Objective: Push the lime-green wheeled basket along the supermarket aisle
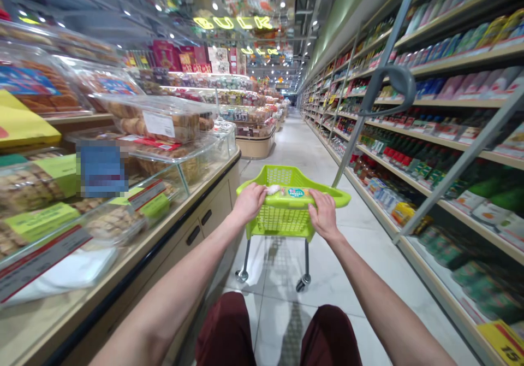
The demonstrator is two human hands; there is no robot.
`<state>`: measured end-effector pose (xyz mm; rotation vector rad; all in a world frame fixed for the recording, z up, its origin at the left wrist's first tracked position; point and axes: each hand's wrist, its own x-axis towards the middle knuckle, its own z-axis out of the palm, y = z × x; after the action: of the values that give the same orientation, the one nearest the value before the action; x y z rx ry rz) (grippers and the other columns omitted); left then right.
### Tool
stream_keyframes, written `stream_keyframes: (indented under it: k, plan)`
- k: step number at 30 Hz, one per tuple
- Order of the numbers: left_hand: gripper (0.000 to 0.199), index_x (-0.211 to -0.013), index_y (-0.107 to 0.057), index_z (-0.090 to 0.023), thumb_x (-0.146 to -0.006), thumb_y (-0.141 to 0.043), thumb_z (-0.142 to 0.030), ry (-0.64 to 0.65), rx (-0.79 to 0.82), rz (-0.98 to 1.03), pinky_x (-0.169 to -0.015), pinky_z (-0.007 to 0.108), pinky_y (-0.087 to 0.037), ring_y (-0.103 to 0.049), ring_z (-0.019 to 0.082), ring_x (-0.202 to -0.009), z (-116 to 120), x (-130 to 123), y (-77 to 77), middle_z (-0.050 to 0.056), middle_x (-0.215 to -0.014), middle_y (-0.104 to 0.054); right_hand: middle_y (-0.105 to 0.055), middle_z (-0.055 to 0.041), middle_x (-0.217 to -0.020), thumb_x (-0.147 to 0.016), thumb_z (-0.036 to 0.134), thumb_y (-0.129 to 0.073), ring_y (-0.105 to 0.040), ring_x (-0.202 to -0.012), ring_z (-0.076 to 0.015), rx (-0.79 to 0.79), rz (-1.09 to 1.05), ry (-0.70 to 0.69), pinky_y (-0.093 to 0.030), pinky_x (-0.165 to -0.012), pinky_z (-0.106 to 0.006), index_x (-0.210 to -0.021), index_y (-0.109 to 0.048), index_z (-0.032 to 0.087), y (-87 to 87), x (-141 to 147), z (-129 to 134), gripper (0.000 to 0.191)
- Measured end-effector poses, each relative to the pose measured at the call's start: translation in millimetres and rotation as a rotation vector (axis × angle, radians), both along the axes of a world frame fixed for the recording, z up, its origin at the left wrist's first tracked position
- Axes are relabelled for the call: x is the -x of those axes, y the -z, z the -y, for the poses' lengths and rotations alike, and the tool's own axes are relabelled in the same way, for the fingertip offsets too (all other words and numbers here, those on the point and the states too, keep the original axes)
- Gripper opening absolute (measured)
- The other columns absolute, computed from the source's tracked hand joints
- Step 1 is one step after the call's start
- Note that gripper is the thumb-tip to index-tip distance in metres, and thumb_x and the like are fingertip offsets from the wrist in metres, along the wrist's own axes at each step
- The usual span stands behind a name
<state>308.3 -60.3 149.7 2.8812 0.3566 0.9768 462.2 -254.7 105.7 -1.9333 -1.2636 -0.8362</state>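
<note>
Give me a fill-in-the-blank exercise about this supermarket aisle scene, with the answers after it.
The left hand and right hand grip a wheeled mesh-sided plastic shopping cart coloured ____.
Clear plastic-lidded bakery display cases line the person's ____ side.
Glowing yellow overhead lettering spells ____.
Tall beige shelves of packaged groceries line the person's ____ side.

Answers: lime green; left; BULK; right.

The shopping cart [282,221] is lime green, its basket patterned in a square mesh. The near trousers [225,330] look maroon, perhaps, and the far sign [233,23] glows yellow.
</note>
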Motion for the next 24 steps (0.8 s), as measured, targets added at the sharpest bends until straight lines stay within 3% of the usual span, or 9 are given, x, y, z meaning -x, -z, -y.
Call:
stream_keyframes:
  k: [6,10,13,19,24]
  plan:
    - [0.021,-0.093,-0.055,-0.019,-0.080,-0.043,-0.028,0.007,-0.054,-0.060,-0.070,0.030,-0.044,-0.053,0.017,-0.078,44,-1,-7.4,0.005,-0.081,-0.054,-0.056,-0.0062,-0.113,-0.084,0.025,-0.032,-0.048,-0.107,-0.0205,0.034,0.038,0.020,-0.028,-0.095,-0.045,-0.110,-0.052,0.019,-1.0,-31,27,0.034]
    - [0.026,-0.102,-0.052,-0.021,-0.077,-0.045,-0.022,0.175,-0.061,-0.018,-0.073,0.033,-0.046,-0.054,0.019,-0.083,73,0,-7.7,0.006,-0.091,-0.057,-0.056,-0.0089,-0.113,-0.085,0.024,-0.031,-0.044,-0.112,-0.0262,0.010,0.052,0.230,-0.029,-0.091,-0.054,-0.109,-0.054,0.019,-2.0,-44,39,0.034]
    - [0.031,-0.105,-0.051,-0.022,-0.075,-0.044,-0.018,0.313,-0.063,0.046,-0.078,0.034,-0.047,-0.054,0.019,-0.091,80,3,-6.0,0.007,-0.103,-0.057,-0.052,-0.0102,-0.119,-0.084,0.025,-0.034,-0.042,-0.114,-0.0271,-0.033,0.068,0.263,-0.031,-0.090,-0.054,-0.112,-0.053,0.019,-10.8,-26,39,0.034]
    - [0.030,-0.107,-0.050,-0.021,-0.078,-0.043,-0.021,0.348,0.135,0.242,-0.084,0.032,-0.046,-0.055,0.016,-0.097,74,6,3.1,0.007,-0.105,-0.058,-0.056,-0.0058,-0.114,-0.085,0.022,-0.034,-0.047,-0.110,-0.0223,-0.001,0.003,0.037,-0.030,-0.094,-0.048,-0.111,-0.053,0.022,-31.6,42,33,0.033]
    - [0.025,-0.100,-0.053,-0.020,-0.078,-0.042,-0.019,0.383,0.216,0.295,-0.079,0.030,-0.048,-0.057,0.015,-0.089,98,4,8.5,0.006,-0.096,-0.060,-0.057,-0.0050,-0.113,-0.086,0.020,-0.032,-0.048,-0.109,-0.0212,0.055,-0.058,-0.018,-0.031,-0.093,-0.048,-0.109,-0.055,0.023,-16.5,57,44,0.033]
